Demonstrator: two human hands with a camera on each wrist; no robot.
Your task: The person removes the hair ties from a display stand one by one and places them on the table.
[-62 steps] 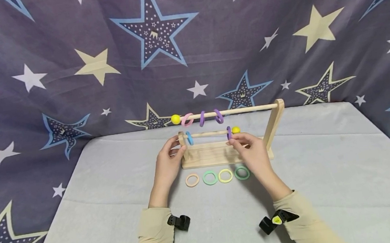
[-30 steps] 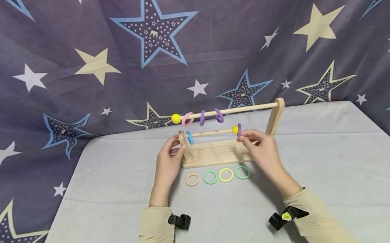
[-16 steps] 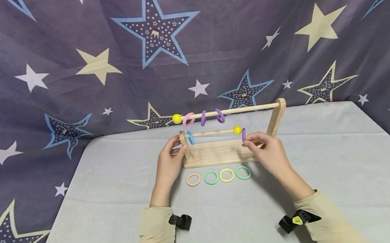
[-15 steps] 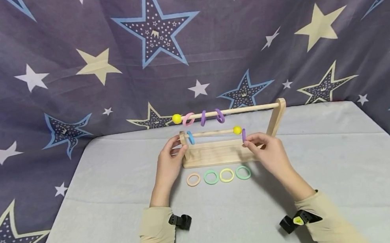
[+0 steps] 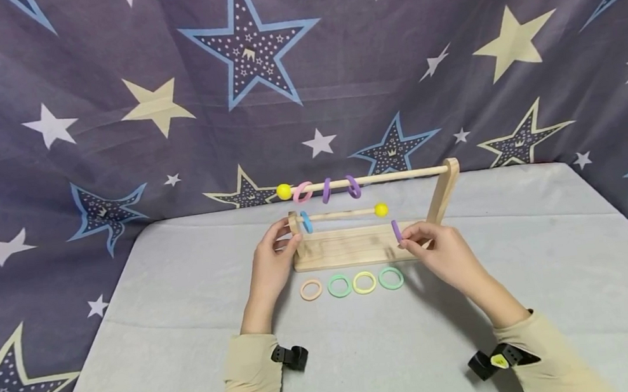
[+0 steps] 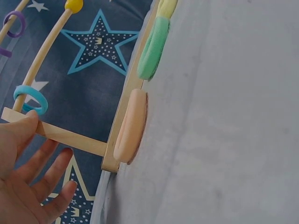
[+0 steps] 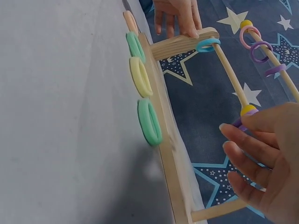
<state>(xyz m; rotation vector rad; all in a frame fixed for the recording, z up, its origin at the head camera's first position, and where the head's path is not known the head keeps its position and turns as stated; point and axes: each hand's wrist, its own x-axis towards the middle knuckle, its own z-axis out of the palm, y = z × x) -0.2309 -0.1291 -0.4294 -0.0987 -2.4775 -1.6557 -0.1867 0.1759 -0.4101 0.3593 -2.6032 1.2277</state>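
My right hand [image 5: 437,250] pinches a purple hair tie [image 5: 396,231] between thumb and fingertips. In the head view the tie is below and right of the yellow ball [image 5: 381,210] that caps the lower rod, apart from it. My left hand [image 5: 275,251] holds the short upright [image 6: 70,137] of the wooden stand [image 5: 348,247], its thumb at the upright's top. A blue hair tie [image 5: 306,221] hangs on the lower rod by that upright. On the upper rod [image 5: 398,176] hang a pink hair tie [image 5: 302,192] and two purple ones [image 5: 353,187].
In front of the stand, a row of hair ties lies on the grey cloth: peach [image 5: 311,289], green [image 5: 339,286], yellow [image 5: 364,282] and another green [image 5: 391,278]. The tall upright [image 5: 443,192] stands at the right. A star-patterned curtain [image 5: 302,82] hangs behind.
My right hand has drawn the purple hair tie rightward along the lower rod, past the yellow ball and off its end, then lowered it. My left hand has stayed on the upright.
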